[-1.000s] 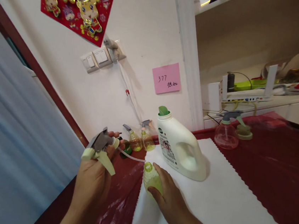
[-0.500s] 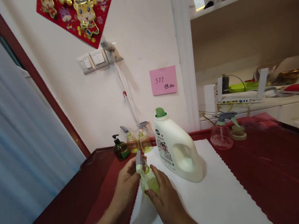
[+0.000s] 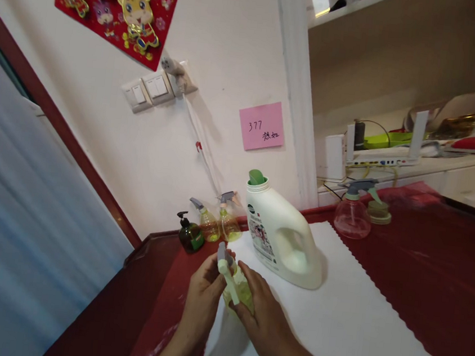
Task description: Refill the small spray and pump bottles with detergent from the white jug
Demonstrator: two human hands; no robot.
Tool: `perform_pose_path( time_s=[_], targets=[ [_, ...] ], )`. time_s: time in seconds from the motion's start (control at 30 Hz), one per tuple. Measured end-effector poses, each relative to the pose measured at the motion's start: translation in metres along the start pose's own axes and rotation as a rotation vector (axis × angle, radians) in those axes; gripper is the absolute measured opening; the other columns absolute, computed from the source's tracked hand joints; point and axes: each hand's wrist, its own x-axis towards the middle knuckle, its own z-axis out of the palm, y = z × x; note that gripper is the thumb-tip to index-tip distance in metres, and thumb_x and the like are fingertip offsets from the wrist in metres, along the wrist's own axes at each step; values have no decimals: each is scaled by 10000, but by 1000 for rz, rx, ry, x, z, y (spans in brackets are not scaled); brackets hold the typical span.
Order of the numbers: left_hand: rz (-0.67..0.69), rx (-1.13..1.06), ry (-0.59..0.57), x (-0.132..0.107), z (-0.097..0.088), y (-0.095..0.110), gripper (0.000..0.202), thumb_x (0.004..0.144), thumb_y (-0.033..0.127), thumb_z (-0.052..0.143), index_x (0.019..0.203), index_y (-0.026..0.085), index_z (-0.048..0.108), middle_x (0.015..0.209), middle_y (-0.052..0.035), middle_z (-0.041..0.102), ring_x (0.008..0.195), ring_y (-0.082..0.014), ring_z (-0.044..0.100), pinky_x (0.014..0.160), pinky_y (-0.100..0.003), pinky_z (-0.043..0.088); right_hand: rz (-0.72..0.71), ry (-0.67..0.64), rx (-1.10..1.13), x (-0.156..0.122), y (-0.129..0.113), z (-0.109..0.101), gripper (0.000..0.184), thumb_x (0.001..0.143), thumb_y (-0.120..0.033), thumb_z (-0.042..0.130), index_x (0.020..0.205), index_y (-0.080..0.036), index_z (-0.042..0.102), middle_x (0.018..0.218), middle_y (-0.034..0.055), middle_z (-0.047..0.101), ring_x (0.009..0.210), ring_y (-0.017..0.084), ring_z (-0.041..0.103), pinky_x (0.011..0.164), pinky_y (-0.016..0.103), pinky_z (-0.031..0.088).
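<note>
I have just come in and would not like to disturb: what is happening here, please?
A person's left hand holds a spray head at the neck of a yellow-green bottle, while the right hand grips the bottle's side. Whether the head is fastened cannot be seen. A large white jug stands nearby on a white sheet.

"Can you see that whole yellow-green bottle (image 3: pixel 246 297)?"
"No, the spray head (image 3: pixel 222 260) covers part, and the right hand (image 3: pixel 263 311) hides one side."
"And the left hand (image 3: pixel 204 286)?"
"Partly behind that same spray head. The label (image 3: pixel 262 237) on the jug (image 3: pixel 279 210)? Too small to read."
</note>
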Motion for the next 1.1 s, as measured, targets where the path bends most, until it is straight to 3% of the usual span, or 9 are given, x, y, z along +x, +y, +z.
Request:
perform_pose_path(
  time_s=[0.27, 0.4, 0.5, 0.63, 0.73, 0.83, 0.9, 0.97, 1.1],
  targets=[
    [47, 21, -24, -2, 1, -9, 404, 817, 369, 792, 1192, 228, 741, 1206, -95, 760, 1096, -274, 699, 971, -369, 535, -2, 20, -4, 1, 4, 3, 634, 960, -384, 492, 1555, -227, 340, 1577, 138, 463, 1442, 312, 438, 1188, 558, 378],
    [88, 2, -14, -2, 4, -12, 388, 811, 405, 791, 1143, 207, 759, 1175, -96, 769, 1103, -289, 693, 981, -380, 528, 76, -6, 73, -1, 3, 3, 684, 956, -455, 516, 1566, -218, 317, 1630, 142, 388, 1509, 310, 350, 1235, 572, 303],
    [122, 30, -7, -2, 5, -17, 376, 843, 422, 755, 1139, 190, 757, 1159, -103, 770, 1099, -288, 691, 967, -367, 523, 124, 66, 87, 2, -9, -8, 679, 979, -463, 498, 1581, -244, 273, 1670, 119, 316, 1548, 284, 275, 1257, 579, 250],
    [132, -25, -38, -2, 6, -27, 405, 891, 422, 698, 1220, 187, 710, 1233, -116, 739, 1118, -282, 682, 991, -379, 512, -113, 179, -71, 24, -38, -37, 514, 1033, -349, 426, 1542, -312, 362, 1644, 66, 375, 1529, 235, 319, 1263, 560, 248],
    [167, -68, -70, -3, 9, -31, 391, 932, 404, 648, 1264, 199, 675, 1320, -112, 696, 1234, -285, 624, 1084, -406, 460, -369, -87, -287, 51, -60, -60, 502, 1028, -227, 388, 1514, -341, 443, 1641, 40, 392, 1523, 239, 333, 1237, 544, 309],
    [154, -139, -30, -7, 14, -31, 403, 925, 413, 662, 1275, 215, 630, 1339, -107, 677, 1282, -285, 591, 1108, -420, 441, -487, -315, -473, 74, -77, -75, 496, 1005, -153, 368, 1412, -340, 582, 1462, 51, 607, 1365, 244, 539, 1102, 487, 473],
    [143, -190, -14, -10, 17, -31, 439, 909, 440, 687, 1280, 224, 598, 1347, -108, 668, 1288, -286, 586, 1118, -432, 423, -484, -378, -612, 84, -86, -80, 414, 1002, -169, 420, 1309, -292, 669, 1205, 78, 727, 1124, 249, 661, 938, 424, 548],
    [115, -244, -32, -12, 19, -33, 470, 876, 476, 724, 1244, 205, 613, 1357, -125, 659, 1312, -307, 563, 1141, -454, 384, -450, -399, -736, 90, -95, -81, 319, 994, -194, 481, 1204, -225, 720, 993, 92, 724, 930, 254, 670, 794, 390, 545],
    [73, -345, -16, -11, 21, -37, 512, 764, 478, 828, 1138, 175, 655, 1272, -140, 696, 1260, -327, 585, 1103, -461, 396, -257, -383, -863, 91, -109, -72, 217, 981, -186, 528, 1066, -173, 726, 919, 86, 673, 881, 259, 649, 751, 370, 500]
  ],
)
